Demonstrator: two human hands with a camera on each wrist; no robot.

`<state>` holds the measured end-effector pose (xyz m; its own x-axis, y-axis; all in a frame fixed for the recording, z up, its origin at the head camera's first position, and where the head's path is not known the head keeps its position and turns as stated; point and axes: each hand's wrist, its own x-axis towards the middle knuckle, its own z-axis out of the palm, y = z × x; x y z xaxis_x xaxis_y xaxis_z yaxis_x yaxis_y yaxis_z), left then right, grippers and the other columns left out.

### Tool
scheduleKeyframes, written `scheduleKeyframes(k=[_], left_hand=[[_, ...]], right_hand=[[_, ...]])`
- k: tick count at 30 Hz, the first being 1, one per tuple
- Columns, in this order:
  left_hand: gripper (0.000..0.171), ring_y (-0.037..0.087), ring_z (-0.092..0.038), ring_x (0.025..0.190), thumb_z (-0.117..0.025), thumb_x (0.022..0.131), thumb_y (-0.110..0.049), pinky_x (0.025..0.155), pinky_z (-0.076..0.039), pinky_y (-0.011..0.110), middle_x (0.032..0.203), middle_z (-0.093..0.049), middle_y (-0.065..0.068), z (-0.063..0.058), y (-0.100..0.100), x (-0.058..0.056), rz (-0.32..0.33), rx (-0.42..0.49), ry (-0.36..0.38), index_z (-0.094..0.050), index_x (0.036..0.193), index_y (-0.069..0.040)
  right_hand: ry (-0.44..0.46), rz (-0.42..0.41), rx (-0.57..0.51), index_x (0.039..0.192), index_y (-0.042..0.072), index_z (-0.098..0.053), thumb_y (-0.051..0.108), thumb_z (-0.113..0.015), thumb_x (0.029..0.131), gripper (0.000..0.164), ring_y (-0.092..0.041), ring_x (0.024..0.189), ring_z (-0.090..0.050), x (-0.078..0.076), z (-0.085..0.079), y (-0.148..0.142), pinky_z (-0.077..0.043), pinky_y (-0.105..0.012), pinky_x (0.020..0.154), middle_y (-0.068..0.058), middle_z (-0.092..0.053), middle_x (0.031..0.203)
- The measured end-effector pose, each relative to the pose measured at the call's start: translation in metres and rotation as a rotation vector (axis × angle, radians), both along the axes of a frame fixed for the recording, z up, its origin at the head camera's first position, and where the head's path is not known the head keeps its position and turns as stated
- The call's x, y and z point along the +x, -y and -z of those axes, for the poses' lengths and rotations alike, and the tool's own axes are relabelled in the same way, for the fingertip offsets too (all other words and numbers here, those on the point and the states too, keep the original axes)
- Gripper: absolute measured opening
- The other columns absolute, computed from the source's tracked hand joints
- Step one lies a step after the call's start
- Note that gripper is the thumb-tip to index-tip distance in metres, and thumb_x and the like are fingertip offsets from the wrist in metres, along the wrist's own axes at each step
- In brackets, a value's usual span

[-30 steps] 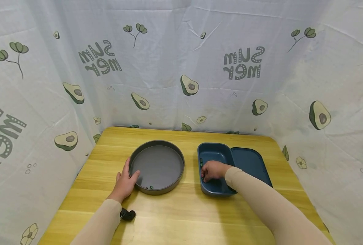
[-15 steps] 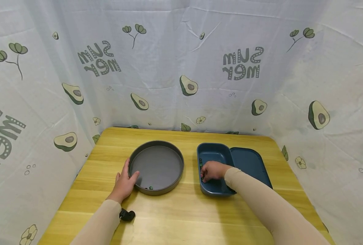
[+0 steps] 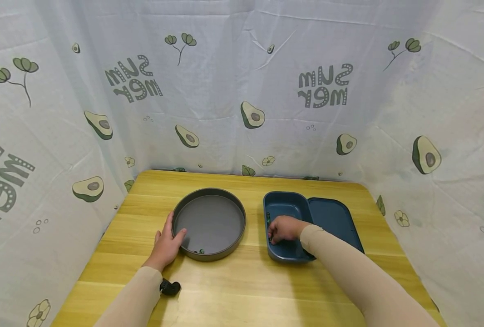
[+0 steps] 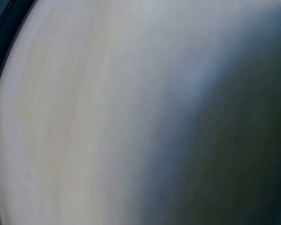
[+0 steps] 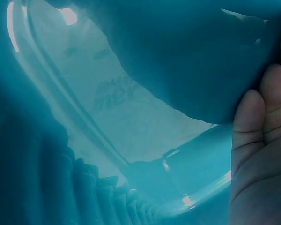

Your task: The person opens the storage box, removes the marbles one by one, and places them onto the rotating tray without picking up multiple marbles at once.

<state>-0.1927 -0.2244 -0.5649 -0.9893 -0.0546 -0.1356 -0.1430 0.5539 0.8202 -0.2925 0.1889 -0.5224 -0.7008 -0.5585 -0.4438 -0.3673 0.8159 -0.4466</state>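
Observation:
My left hand holds the near-left rim of a round grey cake pan, thumb over the inside and fingers along the outer wall. Small green marbles lie inside the pan at its near edge. My right hand reaches into a deep blue rectangular container, fingers bent down at its left wall. Several dark green marbles line that wall beside the fingertips. Whether the fingertips pinch one is hidden. In the right wrist view, curled fingers show against the container's glossy inside.
A flat blue lid lies right of the container, partly under the right forearm. A small black object sits by the left wrist on the wooden table. A printed white curtain surrounds the table. The left wrist view is too blurred to read.

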Motion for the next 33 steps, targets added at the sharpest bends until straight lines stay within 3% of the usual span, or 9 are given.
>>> scheduleKeyframes(k=[4, 11, 15, 22, 25, 31, 33], left_hand=[[0.08, 0.056, -0.005, 0.159, -0.048, 0.112, -0.041, 0.128, 0.012, 0.07, 0.178, -0.008, 0.017, -0.001, -0.001, 0.0, 0.004, 0.0, -0.009, 0.005, 0.171, -0.025], [0.081, 0.058, -0.001, 0.159, -0.048, 0.112, -0.041, 0.127, 0.011, 0.072, 0.178, -0.007, 0.018, -0.001, -0.001, 0.002, 0.01, 0.004, -0.006, 0.005, 0.171, -0.025], [0.081, 0.056, -0.007, 0.159, -0.048, 0.112, -0.04, 0.127, 0.013, 0.069, 0.178, -0.008, 0.018, 0.001, -0.001, 0.002, 0.007, 0.004, -0.007, 0.005, 0.171, -0.025], [0.081, 0.055, -0.001, 0.16, -0.048, 0.112, -0.04, 0.128, 0.013, 0.069, 0.178, -0.008, 0.016, 0.0, 0.0, 0.002, 0.005, 0.005, 0.001, 0.007, 0.171, -0.027], [0.081, 0.054, -0.005, 0.16, -0.048, 0.112, -0.04, 0.128, 0.013, 0.068, 0.178, -0.008, 0.016, 0.0, 0.0, 0.001, 0.007, 0.002, -0.001, 0.007, 0.171, -0.028], [0.081, 0.056, 0.003, 0.159, -0.048, 0.113, -0.04, 0.127, 0.012, 0.071, 0.179, -0.006, 0.015, 0.0, 0.0, 0.002, 0.006, 0.006, -0.005, 0.006, 0.171, -0.027], [0.081, 0.056, -0.002, 0.16, -0.048, 0.113, -0.04, 0.127, 0.012, 0.07, 0.178, -0.006, 0.015, 0.0, 0.0, 0.002, 0.01, 0.005, -0.008, 0.006, 0.171, -0.027]], right_hand=[[0.008, 0.014, -0.001, 0.089, 0.018, -0.077, 0.013, -0.085, 0.088, 0.009, -0.006, 0.07, -0.057, 0.0, -0.001, 0.0, -0.049, -0.023, 0.068, 0.01, -0.07, 0.075], [0.028, 0.023, 0.003, 0.091, 0.019, -0.078, 0.012, -0.084, 0.088, 0.009, -0.007, 0.074, -0.059, -0.001, -0.006, -0.001, -0.051, -0.024, 0.072, 0.009, -0.073, 0.08], [0.04, 0.034, 0.002, 0.091, 0.02, -0.079, 0.01, -0.083, 0.089, 0.011, -0.007, 0.079, -0.062, -0.003, -0.012, -0.001, -0.053, -0.026, 0.076, 0.008, -0.075, 0.086], [-0.029, 0.019, -0.016, 0.098, 0.018, -0.08, 0.011, -0.081, 0.091, 0.01, -0.007, 0.085, -0.067, -0.01, -0.032, -0.004, -0.059, -0.032, 0.083, 0.008, -0.078, 0.092], [-0.051, 0.038, -0.049, 0.103, 0.017, -0.08, 0.014, -0.078, 0.095, 0.009, -0.008, 0.088, -0.068, -0.014, -0.043, -0.007, -0.06, -0.035, 0.087, 0.008, -0.078, 0.095], [-0.103, 0.095, -0.131, 0.108, 0.015, -0.079, 0.019, -0.075, 0.098, 0.011, -0.011, 0.09, -0.068, -0.018, -0.064, -0.006, -0.06, -0.039, 0.089, 0.004, -0.078, 0.099], [-0.105, 0.119, -0.164, 0.107, 0.015, -0.078, 0.02, -0.075, 0.099, 0.01, -0.012, 0.091, -0.068, -0.017, -0.068, -0.003, -0.06, -0.04, 0.089, 0.003, -0.078, 0.1]])
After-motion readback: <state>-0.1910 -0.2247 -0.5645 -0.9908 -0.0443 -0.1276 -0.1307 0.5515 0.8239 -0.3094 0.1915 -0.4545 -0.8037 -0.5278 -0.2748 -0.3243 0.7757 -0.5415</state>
